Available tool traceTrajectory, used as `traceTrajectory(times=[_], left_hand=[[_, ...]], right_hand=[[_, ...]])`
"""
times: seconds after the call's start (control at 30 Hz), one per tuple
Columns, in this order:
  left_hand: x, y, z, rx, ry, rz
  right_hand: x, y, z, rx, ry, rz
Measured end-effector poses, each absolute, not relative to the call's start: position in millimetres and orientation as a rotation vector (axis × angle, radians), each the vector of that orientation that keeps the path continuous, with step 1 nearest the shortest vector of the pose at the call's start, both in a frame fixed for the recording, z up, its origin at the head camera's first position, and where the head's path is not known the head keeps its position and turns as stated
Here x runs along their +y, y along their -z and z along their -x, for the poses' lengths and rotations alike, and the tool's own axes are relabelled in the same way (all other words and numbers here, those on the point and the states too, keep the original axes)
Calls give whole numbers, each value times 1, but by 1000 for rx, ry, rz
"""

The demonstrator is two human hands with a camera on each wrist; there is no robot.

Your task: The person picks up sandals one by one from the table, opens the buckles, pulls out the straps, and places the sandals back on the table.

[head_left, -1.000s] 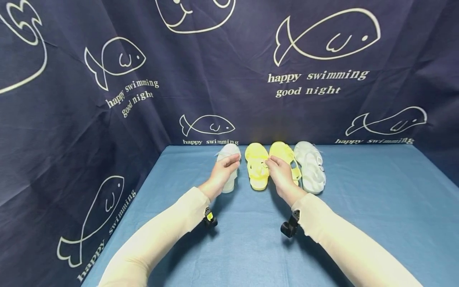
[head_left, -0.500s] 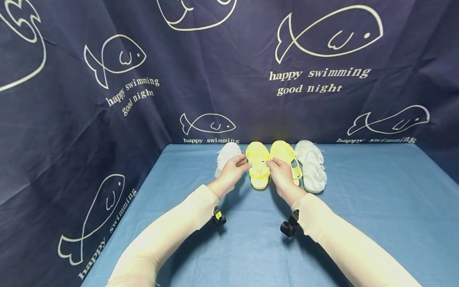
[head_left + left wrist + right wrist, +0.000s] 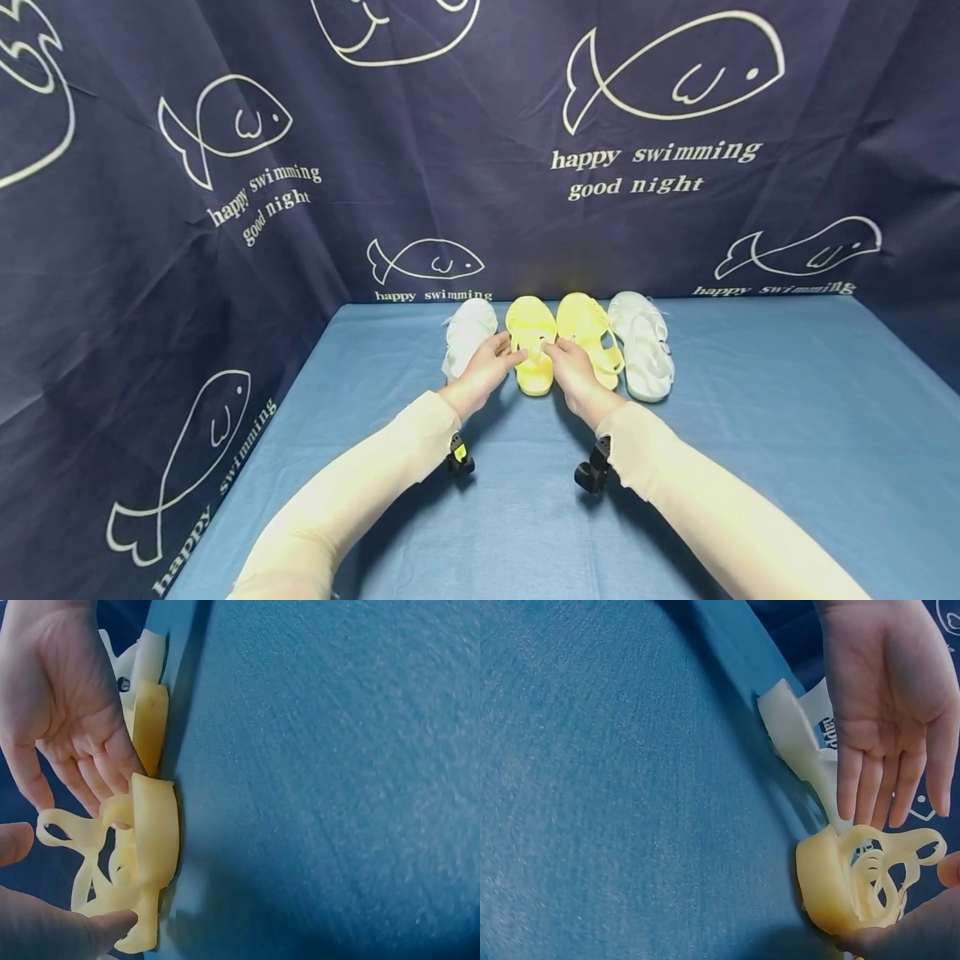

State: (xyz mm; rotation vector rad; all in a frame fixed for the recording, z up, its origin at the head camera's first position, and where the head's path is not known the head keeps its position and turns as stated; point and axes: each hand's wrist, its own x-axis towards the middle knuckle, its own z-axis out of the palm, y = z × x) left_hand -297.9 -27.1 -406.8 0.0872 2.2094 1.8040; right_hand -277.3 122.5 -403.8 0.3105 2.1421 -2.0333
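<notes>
Two yellow sandals stand side by side on the table, and my hands are on either side of the left yellow sandal [image 3: 532, 317]. My left hand [image 3: 483, 371] has its fingers extended at that sandal's left side, overlapping part of the left white sandal [image 3: 471, 321]. From the other side my right hand [image 3: 576, 375] reaches with its fingertips at the straps and covers part of the right yellow sandal [image 3: 581, 317]. In the left wrist view the right hand [image 3: 75, 712] shows straight fingers beside the sandal; in the right wrist view the left hand's [image 3: 889, 712] fingers are straight too.
A right white sandal [image 3: 648, 362] completes the row at the table's back edge. The blue cloth-covered table [image 3: 525, 517] meets a dark blue curtain [image 3: 487, 167] with white fish prints behind and at the left. A black camera hangs under each wrist.
My left hand has moved right, from over the left white sandal to the left yellow sandal. The right hand stays by that sandal, slightly further left. The head view has shifted a little.
</notes>
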Motion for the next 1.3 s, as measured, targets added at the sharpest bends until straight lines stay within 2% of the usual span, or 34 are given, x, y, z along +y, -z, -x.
traceTrajectory(times=[0.5, 1.3], left_hand=[[-19, 424, 287, 2261, -1788, -62], [-18, 424, 282, 2155, -1922, 6]], right_hand=[[115, 409, 277, 2073, 2019, -287], [125, 411, 268, 1962, 2129, -293]])
